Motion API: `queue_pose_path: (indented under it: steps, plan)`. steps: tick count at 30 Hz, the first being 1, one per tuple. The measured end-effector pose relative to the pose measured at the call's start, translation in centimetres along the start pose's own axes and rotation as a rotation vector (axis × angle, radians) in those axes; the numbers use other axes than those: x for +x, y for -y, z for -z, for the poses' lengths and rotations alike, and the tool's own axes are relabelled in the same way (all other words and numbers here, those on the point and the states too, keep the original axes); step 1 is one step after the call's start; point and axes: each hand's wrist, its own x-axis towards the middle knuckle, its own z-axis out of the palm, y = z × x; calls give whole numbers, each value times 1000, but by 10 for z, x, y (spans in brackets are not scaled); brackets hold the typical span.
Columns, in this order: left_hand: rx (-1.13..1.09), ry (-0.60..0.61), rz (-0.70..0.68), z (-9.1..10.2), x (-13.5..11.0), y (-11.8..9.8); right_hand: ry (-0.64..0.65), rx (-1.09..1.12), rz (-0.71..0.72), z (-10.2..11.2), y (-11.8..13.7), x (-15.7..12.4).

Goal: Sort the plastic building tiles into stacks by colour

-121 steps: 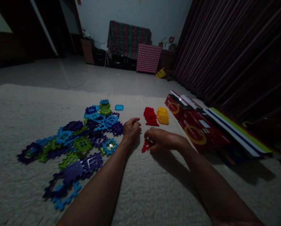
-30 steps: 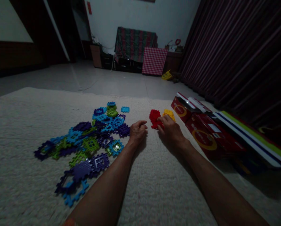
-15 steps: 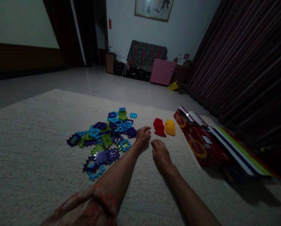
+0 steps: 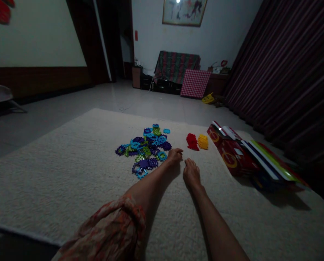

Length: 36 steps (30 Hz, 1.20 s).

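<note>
On the rug (image 4: 69,174) close before you, your right hand (image 4: 191,173) lies flat and empty. Your left hand (image 4: 175,156) curls loosely at the edge of the mixed pieces (image 4: 147,150) — whether it hides one, you cannot tell. Nothing is being lifted; any pick needs only a short reach. Farther on, the red stack (image 4: 191,141) and yellow stack (image 4: 203,141) sit side by side — boxes (image 4: 229,154) crowd the right, bare rug spreads left.

Pale rug (image 4: 69,174) under loose tiles (image 4: 147,150), red stack (image 4: 191,141), yellow stack (image 4: 203,141), boxes (image 4: 232,156)

No legible txt anywhere; red boxes (image 4: 228,154) show yellow ring logos, unreadable.
</note>
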Motion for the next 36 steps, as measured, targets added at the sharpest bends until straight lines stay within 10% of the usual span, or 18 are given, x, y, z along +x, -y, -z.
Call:
queue_pose_path:
  steps: [7,15,27,36]
  plan:
    - [126,-53,-29,70,-29,-5,30,90,29,10,36,-23]
    - [721,-513,-144,140,-43,4,-61,437,56,0,82,-14]
    - [1007,-330,18,147,-29,16,-14,401,44,-25,106,35]
    - [919,-231,-109,143,-3,9,1,436,204,-29,98,41]
